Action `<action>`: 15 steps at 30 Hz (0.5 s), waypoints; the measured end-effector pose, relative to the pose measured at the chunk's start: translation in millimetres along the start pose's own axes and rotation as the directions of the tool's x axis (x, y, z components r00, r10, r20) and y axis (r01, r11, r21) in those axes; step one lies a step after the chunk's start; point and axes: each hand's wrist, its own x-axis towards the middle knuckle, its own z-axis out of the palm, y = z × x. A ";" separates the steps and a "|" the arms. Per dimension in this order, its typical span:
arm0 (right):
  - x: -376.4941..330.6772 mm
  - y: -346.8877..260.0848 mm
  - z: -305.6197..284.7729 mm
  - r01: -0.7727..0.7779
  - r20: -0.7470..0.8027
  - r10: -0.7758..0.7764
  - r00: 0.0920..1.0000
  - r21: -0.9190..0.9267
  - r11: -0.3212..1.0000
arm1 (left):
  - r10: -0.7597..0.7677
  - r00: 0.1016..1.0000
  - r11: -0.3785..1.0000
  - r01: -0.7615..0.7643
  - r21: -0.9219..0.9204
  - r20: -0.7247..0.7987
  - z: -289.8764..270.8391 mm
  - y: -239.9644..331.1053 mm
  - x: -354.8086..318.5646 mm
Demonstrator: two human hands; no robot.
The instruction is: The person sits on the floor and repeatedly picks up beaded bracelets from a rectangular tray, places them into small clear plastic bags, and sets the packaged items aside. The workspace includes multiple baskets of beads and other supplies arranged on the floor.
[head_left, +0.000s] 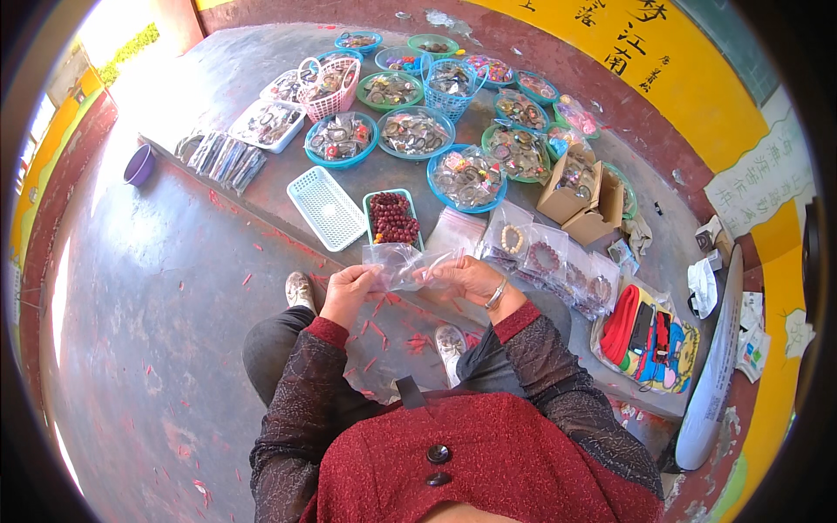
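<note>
My left hand point(350, 289) and my right hand point(469, 279) hold a small clear plastic bag point(403, 264) between them, each pinching one end, just above my knees. A silver bangle circles my right wrist. Directly beyond the bag sits a teal tray of dark red beads point(393, 218), next to a white mesh tray point(327, 207) that holds nothing. Right of my hands lie clear bags with bead bracelets point(545, 257) spread on the raised concrete step point(261, 61).
Several blue and green bowls of bagged trinkets point(415, 132) and a pink basket point(329, 87) fill the far step. Two open cardboard boxes point(580, 196) stand at the right, a colourful bag point(649, 336) nearer me. A purple bowl point(139, 165) sits at the left. Red paper scraps litter the floor.
</note>
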 end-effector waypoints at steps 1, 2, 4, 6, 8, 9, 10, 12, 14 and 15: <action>0.3 2.4 -2.4 0.015 0.021 -0.017 1.000 0.073 0.997 | 0.006 1.000 1.000 -0.006 0.019 0.014 0.4 -1.2 0.4; 0.1 3.5 -3.6 0.029 0.042 -0.035 0.999 0.145 0.989 | 0.006 1.000 1.000 -0.007 0.017 0.018 0.8 -1.5 0.6; -0.5 -1.0 -0.6 -0.003 0.030 -0.003 1.000 0.202 0.979 | 0.005 1.000 1.000 -0.005 0.015 0.020 0.5 -1.9 0.0; -2.6 -6.0 3.8 -0.007 0.029 -0.001 1.000 0.250 0.968 | 0.013 1.000 1.000 -0.013 0.002 0.026 0.5 0.5 -1.5; -4.3 -8.8 7.1 0.016 0.037 -0.028 0.999 0.291 0.957 | 0.012 1.000 1.000 -0.012 0.000 0.029 1.4 3.7 -3.0; -4.6 -8.6 6.8 0.019 0.044 -0.034 0.998 0.300 0.954 | 0.006 1.000 1.000 -0.006 0.004 0.028 2.5 5.1 -3.8; -5.0 -8.3 6.3 0.022 0.051 -0.039 0.998 0.309 0.951 | 0.000 1.000 1.000 0.000 0.007 0.027 3.3 5.7 -4.1; -3.7 -5.9 3.5 0.012 0.063 -0.034 0.997 0.318 0.948 | -0.007 1.000 1.000 0.006 0.016 0.007 4.7 5.5 -3.8; 0.2 -1.0 -2.7 -0.011 0.071 -0.012 0.997 0.319 0.948 | -0.011 1.000 1.000 0.011 0.008 0.001 6.0 6.7 -4.1; -0.1 -2.1 -1.3 0.017 0.058 -0.038 0.998 0.322 0.947 | -0.013 1.000 1.000 0.014 -0.004 0.003 6.1 8.5 -5.4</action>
